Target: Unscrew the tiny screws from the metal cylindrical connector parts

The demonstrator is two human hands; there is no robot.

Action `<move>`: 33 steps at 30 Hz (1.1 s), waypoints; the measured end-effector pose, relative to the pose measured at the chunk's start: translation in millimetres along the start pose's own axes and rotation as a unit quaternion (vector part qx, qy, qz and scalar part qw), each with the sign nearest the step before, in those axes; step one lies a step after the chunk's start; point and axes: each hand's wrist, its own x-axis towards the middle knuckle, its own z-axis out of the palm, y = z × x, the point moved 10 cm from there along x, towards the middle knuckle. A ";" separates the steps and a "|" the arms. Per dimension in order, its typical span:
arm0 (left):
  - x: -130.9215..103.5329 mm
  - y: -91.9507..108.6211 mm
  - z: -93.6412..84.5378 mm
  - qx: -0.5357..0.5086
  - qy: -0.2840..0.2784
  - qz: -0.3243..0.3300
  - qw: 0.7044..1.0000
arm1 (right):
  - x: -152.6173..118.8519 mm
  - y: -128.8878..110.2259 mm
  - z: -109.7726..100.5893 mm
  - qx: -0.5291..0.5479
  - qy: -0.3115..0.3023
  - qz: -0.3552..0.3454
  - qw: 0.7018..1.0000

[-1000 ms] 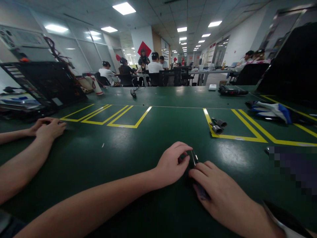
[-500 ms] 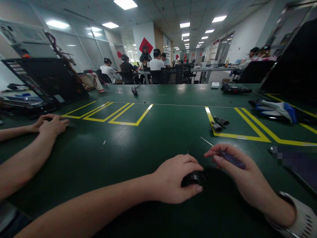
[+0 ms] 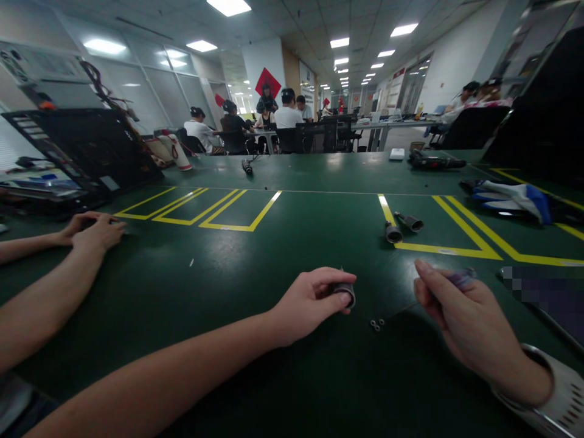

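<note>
Gripping one dark, hollow cylindrical part (image 3: 344,294) between thumb and fingers, the left hand (image 3: 303,307) is low over the green bench (image 3: 219,377), its open end facing the wearer. Well apart from it, the right hand (image 3: 474,331), with one pale band (image 3: 556,395) at its wrist, is closed on one thin-shafted screwdriver (image 3: 462,278), shaft pointing down and left. Between the two hands lie three small metal rings (image 3: 376,325). One flat dark object (image 3: 552,310), partly pixelated, lies to the right. Two co-worker's hands (image 3: 95,231) are together at the left; what they hold I cannot tell. Beyond, two more hollow parts (image 3: 412,223) lie side by side near yellow tape (image 3: 449,251), with blue-and-white gloves (image 3: 515,199) farther right. Farther off sit one black tool (image 3: 433,160) and one small white box (image 3: 396,154).
</note>
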 end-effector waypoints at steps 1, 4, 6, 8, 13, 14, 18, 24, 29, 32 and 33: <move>0.0 -2.2 -0.9 -0.024 0.007 -0.012 1.000 | 0.1 1.0 0.1 -0.007 -0.003 0.001 1.000; 0.6 -5.0 -3.1 -0.067 0.025 -0.022 0.997 | 0.1 3.0 0.6 -0.023 -0.012 -0.002 1.000; 1.5 -5.8 -3.2 -0.083 0.030 -0.021 0.996 | -0.1 3.7 0.7 -0.027 -0.017 -0.008 0.999; 2.4 -7.1 -2.7 -0.090 0.029 -0.023 0.995 | -0.6 3.3 0.5 -0.034 -0.021 -0.018 0.999; 3.3 -8.4 -4.6 -0.081 0.027 -0.012 0.996 | -3.3 3.4 0.9 -0.065 -0.032 -0.030 0.997; 3.2 -8.5 -5.0 -0.073 0.026 -0.009 0.997 | -3.7 3.5 1.2 -0.067 -0.034 -0.032 0.997; 2.3 -7.8 -4.9 -0.046 0.021 -0.004 0.999 | -4.2 0.7 3.1 -0.084 -0.037 -0.044 0.995; 0.6 -6.6 -4.9 -0.035 0.035 -0.007 0.999 | -15.2 -28.8 19.7 -0.207 -0.060 -0.114 0.970; -0.7 -5.9 -9.2 -0.038 0.061 0.006 0.997 | -30.8 -48.9 29.6 -0.248 -0.060 -0.211 0.943; -2.1 -5.3 -12.7 -0.043 0.082 0.000 0.996 | -32.9 -44.5 20.8 -0.201 -0.039 -0.223 0.953; -2.6 -4.9 -13.0 -0.043 0.085 -0.002 0.995 | -33.4 -42.9 17.6 -0.174 -0.036 -0.225 0.958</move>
